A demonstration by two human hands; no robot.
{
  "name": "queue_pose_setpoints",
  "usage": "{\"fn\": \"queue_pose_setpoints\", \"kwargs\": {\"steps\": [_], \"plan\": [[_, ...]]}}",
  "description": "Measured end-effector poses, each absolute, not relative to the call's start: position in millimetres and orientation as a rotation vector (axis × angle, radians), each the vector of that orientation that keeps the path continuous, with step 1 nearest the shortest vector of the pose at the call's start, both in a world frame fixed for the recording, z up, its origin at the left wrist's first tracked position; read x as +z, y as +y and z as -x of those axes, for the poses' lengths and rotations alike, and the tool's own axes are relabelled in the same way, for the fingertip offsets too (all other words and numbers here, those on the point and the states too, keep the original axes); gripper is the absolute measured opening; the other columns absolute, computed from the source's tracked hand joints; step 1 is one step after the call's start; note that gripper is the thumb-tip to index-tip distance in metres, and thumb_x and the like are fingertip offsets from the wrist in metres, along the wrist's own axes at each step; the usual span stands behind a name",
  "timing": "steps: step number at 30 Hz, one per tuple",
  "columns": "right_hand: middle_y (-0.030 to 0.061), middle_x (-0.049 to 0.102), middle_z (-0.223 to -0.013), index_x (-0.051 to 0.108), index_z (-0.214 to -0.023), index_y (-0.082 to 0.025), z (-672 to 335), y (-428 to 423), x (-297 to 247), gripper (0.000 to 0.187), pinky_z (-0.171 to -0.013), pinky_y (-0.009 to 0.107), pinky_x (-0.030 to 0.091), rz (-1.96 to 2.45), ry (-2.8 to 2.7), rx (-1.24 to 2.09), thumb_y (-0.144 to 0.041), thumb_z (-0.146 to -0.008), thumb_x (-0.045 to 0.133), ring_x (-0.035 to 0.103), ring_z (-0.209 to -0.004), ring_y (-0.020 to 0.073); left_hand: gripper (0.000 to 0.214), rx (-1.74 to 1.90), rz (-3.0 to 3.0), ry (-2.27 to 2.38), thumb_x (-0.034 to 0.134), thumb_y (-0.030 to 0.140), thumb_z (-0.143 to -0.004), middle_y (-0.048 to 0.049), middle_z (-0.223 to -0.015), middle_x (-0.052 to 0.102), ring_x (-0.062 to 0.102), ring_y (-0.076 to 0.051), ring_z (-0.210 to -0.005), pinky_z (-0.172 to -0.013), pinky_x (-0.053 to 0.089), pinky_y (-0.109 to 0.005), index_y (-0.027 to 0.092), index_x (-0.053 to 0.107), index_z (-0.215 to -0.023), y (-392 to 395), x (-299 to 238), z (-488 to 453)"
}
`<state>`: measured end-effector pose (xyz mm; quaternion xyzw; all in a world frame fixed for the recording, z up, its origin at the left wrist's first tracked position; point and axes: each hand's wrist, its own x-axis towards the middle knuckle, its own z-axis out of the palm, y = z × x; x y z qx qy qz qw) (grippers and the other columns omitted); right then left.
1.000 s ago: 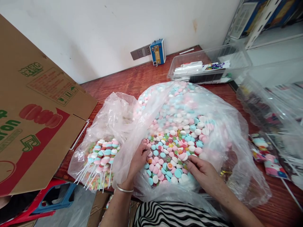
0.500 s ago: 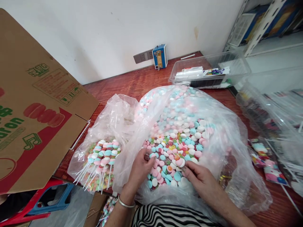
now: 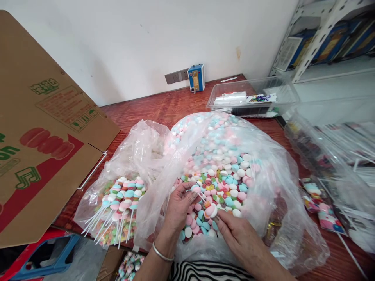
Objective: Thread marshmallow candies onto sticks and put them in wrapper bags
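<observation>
A large clear plastic bag [image 3: 260, 164] lies open in front of me, full of pink, blue and white button-shaped candies [image 3: 234, 179] with small gummy pieces among them. My left hand [image 3: 180, 203] is closed in a pinch over the bag's mouth, at one end of a thin white stick [image 3: 202, 196]. Pink and blue candy shows at its fingertips; whether that is on the stick I cannot tell. At the stick's other end my right hand [image 3: 234, 232] pinches pink-and-white candies [image 3: 211, 210]. Finished-looking candy skewers [image 3: 124, 193] lie in rows to the left, on another plastic bag [image 3: 129, 144].
A cardboard box [image 3: 52, 144] stands at left. Behind are a blue-and-white device [image 3: 196, 78] and a clear tray [image 3: 213, 102]. Another clear bin [image 3: 316, 156] and wrapped candy packs [image 3: 325, 210] are at right. A red-and-blue stool [image 3: 55, 261] stands below left.
Both hands have come closer together, the right moving left and slightly lower. A white stick now shows between them, with candies at the right fingertips. The view has shifted slightly.
</observation>
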<state>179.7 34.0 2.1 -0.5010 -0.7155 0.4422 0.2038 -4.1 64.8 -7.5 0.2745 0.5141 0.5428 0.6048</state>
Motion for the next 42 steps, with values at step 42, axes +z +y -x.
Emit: {"fn": "queue_pose_setpoints", "kwargs": {"steps": [42], "plan": [[0.001,0.059,-0.072,0.052,-0.078,-0.021,-170.2,41.7,-8.8,0.032,-0.064,0.028,0.04,1.329,-1.75,1.448,-0.036,-0.097,0.032,0.053,-0.069,0.018,0.023,1.098,-1.425,1.324,0.061,0.021,-0.086,-0.0073,-0.1,0.072,0.065,-0.019,-0.088,-0.082,0.052,-0.033,0.023,0.074,-0.105,46.8,-21.6,-14.1]]}}
